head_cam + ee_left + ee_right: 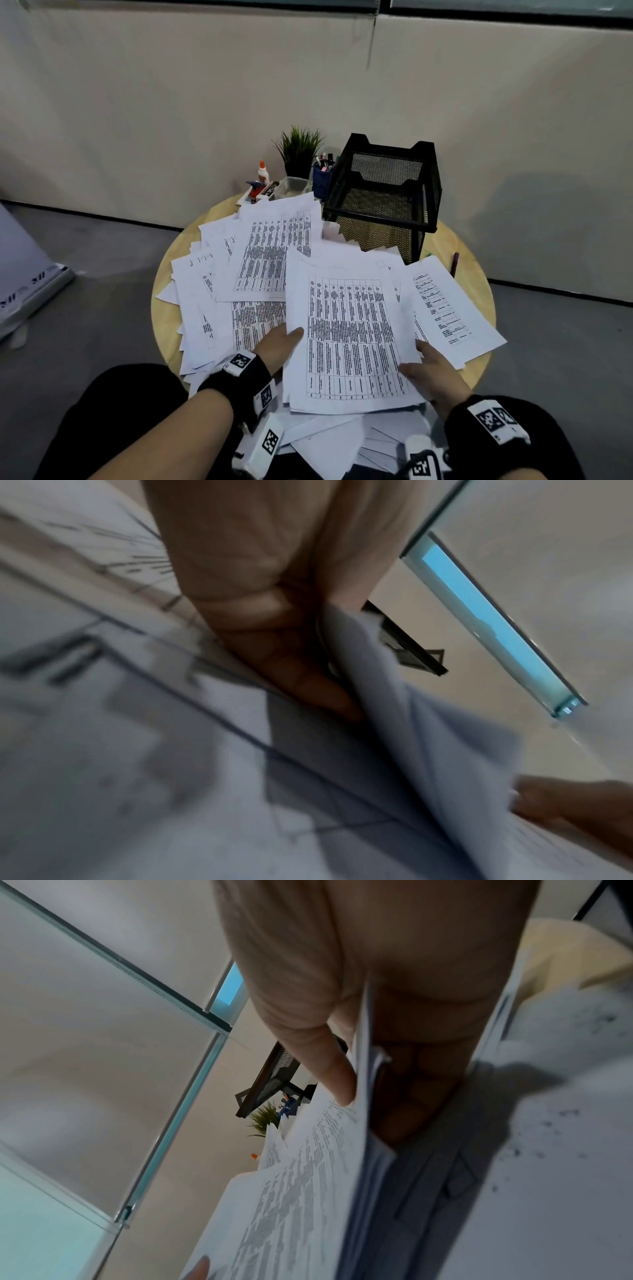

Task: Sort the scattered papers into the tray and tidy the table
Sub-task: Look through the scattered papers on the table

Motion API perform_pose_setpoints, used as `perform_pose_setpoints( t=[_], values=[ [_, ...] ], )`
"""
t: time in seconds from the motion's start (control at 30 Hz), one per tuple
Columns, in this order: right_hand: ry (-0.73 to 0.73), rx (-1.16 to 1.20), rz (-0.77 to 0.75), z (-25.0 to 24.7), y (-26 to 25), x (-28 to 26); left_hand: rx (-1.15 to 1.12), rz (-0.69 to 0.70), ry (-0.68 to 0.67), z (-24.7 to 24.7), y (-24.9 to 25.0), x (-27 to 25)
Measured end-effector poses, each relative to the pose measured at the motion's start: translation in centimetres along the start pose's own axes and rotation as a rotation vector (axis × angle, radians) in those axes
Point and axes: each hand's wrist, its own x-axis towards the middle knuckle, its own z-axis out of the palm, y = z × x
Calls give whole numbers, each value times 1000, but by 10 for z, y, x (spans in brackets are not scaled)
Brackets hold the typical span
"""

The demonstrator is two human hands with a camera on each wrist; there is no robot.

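Observation:
Printed white papers (263,260) lie scattered across a round wooden table (442,240). I hold a gathered stack of papers (352,339) above the near part of the table. My left hand (284,342) pinches its left edge, thumb on top. My right hand (431,370) pinches its right edge, thumb on top and fingers underneath. In the left wrist view my left hand's fingers (301,680) lie under the stack (394,696). In the right wrist view my thumb (329,1074) presses on the sheets (325,1150). A black mesh tray (383,195) with two tiers stands at the table's back right.
Behind the papers stand a small green plant (299,150), a glue bottle (263,173), a blue pen cup (322,178) and a clear box (291,186). A purple pen (455,263) lies right of the tray. More loose sheets (448,308) spread to the right and overhang the near edge.

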Motion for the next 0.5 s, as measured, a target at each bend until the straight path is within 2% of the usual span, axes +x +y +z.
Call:
perform_pose_setpoints(
  t=[0.1,0.2,0.33,0.5],
  values=[
    [-36,66,20,0,-2,-1,4,89,19,3,5,0],
    [-68,94,28,0,-4,-2,-26,122,27,4,8,4],
    [7,100,26,-3,0,0,-120,144,25,-1,10,9],
    [95,95,-22,-11,-5,-5,114,203,325,-33,2,29]
  ],
)
